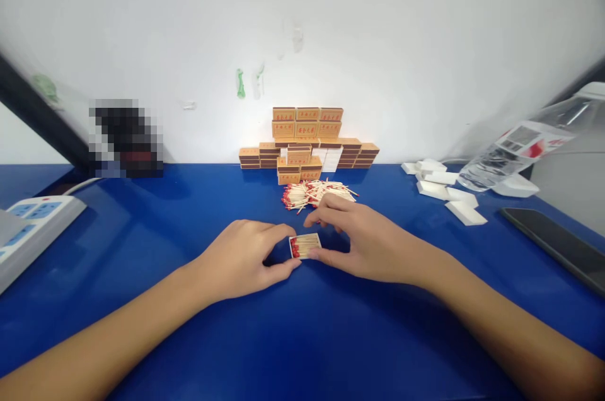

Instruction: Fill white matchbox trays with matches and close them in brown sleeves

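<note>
A small open matchbox tray filled with red-tipped matches lies on the blue table between my hands. My left hand pinches its left end with thumb and forefinger. My right hand curls round its right side, thumb below and fingers above. Just behind the hands lies a loose heap of matches. Further back, against the white wall, stands a stack of yellow-brown matchboxes.
Several white inner trays lie at the right rear, beside a plastic water bottle on its side. A dark phone rests at the right edge. A white power strip sits at the left.
</note>
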`<control>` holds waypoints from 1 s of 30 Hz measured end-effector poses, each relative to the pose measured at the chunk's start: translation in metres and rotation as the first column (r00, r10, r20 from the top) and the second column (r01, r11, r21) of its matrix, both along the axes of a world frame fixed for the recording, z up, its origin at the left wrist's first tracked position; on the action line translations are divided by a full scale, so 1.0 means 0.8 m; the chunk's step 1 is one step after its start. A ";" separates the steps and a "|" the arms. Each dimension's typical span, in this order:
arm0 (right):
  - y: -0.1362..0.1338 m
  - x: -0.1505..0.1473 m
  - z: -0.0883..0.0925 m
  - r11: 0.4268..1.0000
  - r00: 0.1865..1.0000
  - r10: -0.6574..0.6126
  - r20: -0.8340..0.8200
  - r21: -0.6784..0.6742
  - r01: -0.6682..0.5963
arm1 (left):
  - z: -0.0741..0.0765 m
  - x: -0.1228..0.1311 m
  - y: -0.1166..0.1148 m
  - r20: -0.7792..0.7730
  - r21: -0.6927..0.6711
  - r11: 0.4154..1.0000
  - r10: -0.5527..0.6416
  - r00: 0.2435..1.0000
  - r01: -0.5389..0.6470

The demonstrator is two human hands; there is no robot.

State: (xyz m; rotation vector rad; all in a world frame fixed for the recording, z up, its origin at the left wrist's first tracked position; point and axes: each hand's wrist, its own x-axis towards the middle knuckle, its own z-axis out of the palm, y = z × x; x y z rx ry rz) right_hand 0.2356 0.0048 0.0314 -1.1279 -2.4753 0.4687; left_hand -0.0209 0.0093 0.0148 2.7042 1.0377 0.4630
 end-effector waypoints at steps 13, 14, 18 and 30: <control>0.141 0.078 0.031 0.601 0.536 -0.785 -0.311 -0.173 0.780 | -0.002 -0.004 0.007 0.014 0.021 0.995 0.094 0.995 -0.094; 0.151 0.075 0.033 0.577 0.512 -0.808 -0.291 -0.221 0.786 | -0.003 -0.004 0.008 0.011 0.021 0.995 0.101 0.995 -0.101; 0.178 0.060 0.040 0.476 0.428 -0.880 -0.207 -0.388 0.789 | -0.005 -0.005 0.010 0.021 0.054 0.992 0.111 0.994 -0.112; 0.177 0.054 0.046 0.410 0.333 -0.911 -0.242 -0.601 0.686 | -0.004 0.002 0.007 0.175 0.455 0.890 -0.119 0.977 0.027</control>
